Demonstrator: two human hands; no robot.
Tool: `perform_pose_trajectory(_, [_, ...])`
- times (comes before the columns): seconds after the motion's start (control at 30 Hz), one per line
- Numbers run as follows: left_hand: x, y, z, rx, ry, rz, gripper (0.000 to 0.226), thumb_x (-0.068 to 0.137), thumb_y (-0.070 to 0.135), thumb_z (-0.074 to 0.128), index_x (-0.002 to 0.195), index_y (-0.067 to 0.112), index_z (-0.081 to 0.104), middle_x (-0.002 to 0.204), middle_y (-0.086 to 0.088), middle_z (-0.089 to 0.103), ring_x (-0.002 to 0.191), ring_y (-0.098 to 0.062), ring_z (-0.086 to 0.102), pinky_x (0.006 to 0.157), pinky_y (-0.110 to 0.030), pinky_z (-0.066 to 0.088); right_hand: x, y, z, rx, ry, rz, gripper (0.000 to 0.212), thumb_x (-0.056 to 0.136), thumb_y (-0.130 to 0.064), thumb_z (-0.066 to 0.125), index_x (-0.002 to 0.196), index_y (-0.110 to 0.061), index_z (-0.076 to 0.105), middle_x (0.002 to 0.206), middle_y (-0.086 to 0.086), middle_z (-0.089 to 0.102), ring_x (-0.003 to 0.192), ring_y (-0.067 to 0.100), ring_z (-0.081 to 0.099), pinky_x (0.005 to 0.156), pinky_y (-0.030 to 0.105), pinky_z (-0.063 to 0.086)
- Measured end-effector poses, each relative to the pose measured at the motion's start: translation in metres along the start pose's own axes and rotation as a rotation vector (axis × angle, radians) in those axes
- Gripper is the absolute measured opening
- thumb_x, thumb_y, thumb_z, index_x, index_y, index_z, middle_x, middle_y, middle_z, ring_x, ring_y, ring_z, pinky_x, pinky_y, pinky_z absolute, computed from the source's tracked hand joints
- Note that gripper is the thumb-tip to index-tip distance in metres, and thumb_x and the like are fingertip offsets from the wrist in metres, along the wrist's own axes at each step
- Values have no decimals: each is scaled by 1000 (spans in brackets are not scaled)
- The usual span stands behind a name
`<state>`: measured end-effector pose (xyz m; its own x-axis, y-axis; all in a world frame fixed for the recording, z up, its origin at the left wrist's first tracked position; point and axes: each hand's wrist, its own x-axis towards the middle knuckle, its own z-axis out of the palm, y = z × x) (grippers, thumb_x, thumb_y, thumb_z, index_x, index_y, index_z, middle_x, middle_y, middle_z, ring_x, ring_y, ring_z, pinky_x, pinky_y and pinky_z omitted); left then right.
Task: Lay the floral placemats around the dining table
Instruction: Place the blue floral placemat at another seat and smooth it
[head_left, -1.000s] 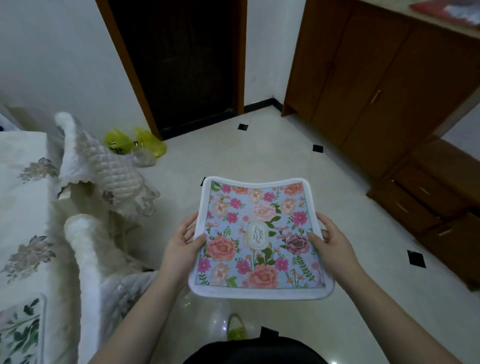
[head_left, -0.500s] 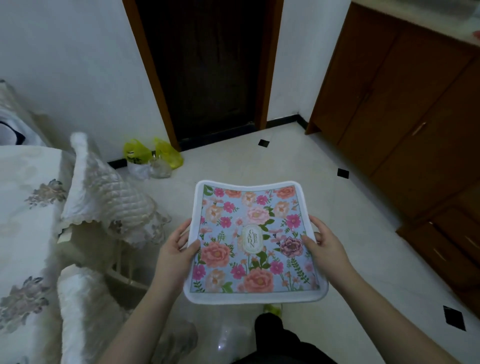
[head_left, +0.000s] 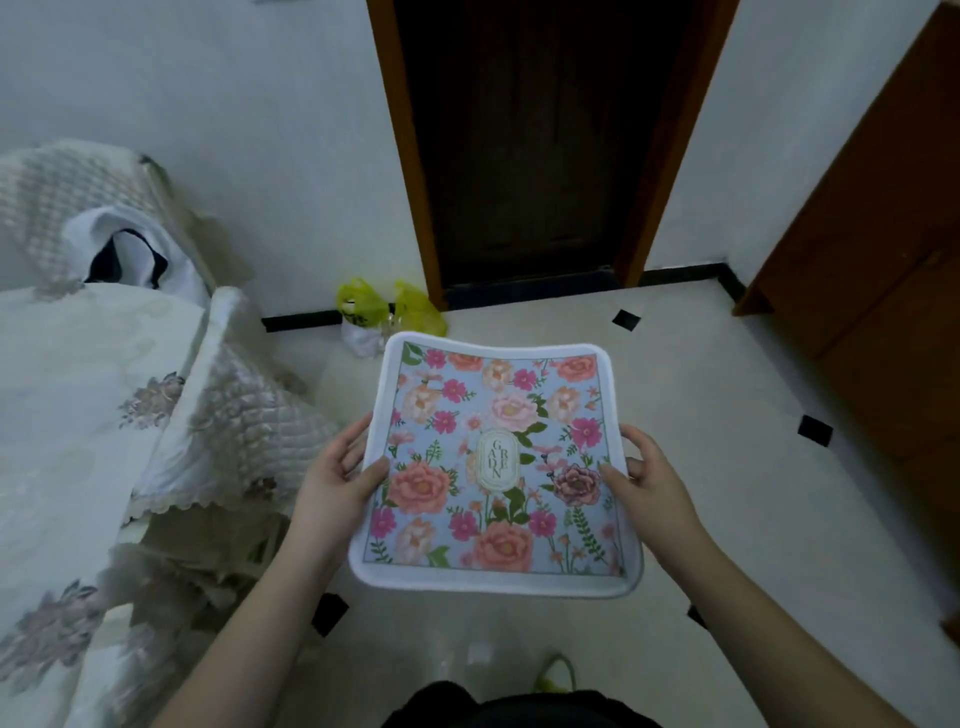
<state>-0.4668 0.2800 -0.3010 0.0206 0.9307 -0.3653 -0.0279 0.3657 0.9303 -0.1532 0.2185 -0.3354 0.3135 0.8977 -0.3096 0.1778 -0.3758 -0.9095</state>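
You hold the floral placemat (head_left: 496, 467) in the air over the floor (head_left: 727, 493) | left hand (head_left: 332, 486) and right hand (head_left: 647, 480) pinch its sides, fingers under | it sags; loose fingers could drop it | table (head_left: 78, 415) at left.

Cloth placemat (head_left: 496, 467) w/ matt fuzzy white edging; glossy tile floor (head_left: 727, 493); quilted fabric covers (head_left: 228, 431) (wood door frame (head_left: 400, 130)).

Placemat (head_left: 498, 467) between hands, above floor (head_left: 727, 493)
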Motion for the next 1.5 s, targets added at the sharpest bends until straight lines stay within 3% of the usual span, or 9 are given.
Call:
perform_pose_trajectory(0.1, [17,8,-3,-57,54,-21,53,93,2,62,139,27,53,113,5,74,92,-30,75,66,-48,63,32,-16,10,18,-41,-33,40,98,-19,58,133,-32,45,93,-3,76,74,12,74,62,29,58])
perform_pose_trajectory(0.2, [41,11,-14,-94,100,-28,54,94,1,61,141,26,51,116,3,73,94,-31,74,68,-49,62,65,-31,26,41,-94,-37,39,98,-17,57,132,-32,45,93,-2,76,77,15,75,64,32,59])
perform_pose_trajectory(0.37, [95,15,-38,-130,154,-40,54,94,0,60,140,27,52,118,0,73,96,-33,73,71,-51,62,120,-52,66,3,-122,-56,37,98,-14,57,129,-30,44,96,-8,73,74,6,72,53,17,53])
perform_pose_trajectory(0.5, [143,30,-59,-167,175,-29,53,94,-1,60,140,25,51,113,1,74,91,-34,74,65,-49,62,167,-83,98,-32,-153,-65,37,98,-15,56,130,-29,44,103,-8,70,78,7,72,56,19,55])
perform_pose_trajectory(0.77, [236,86,-106,-134,153,41,51,94,0,60,136,29,54,116,-3,73,95,-34,73,72,-52,61,248,-143,153,-28,-173,-79,37,97,-20,59,129,-31,43,107,-4,71,82,11,73,65,31,60])
perform_pose_trajectory(0.93, [275,94,-119,-147,186,38,52,94,0,60,137,28,53,117,-5,73,95,-35,73,75,-57,60,290,-154,182,-31,-191,-65,38,98,-19,58,131,-29,43,104,-7,70,78,8,73,59,24,57])
perform_pose_trajectory(1.13, [330,96,-112,-184,254,-39,53,93,2,61,136,32,53,113,-6,74,92,-38,73,81,-59,57,367,-174,200,-43,-262,-69,36,98,-15,58,129,-28,45,102,-8,69,73,2,71,52,14,51])
perform_pose_trajectory(1.5, [455,157,-83,-238,402,-16,51,93,4,62,136,31,55,115,-3,74,94,-35,74,81,-56,58,544,-243,224,-88,-429,-80,40,97,-16,60,132,-29,45,105,-2,69,79,8,72,60,26,57])
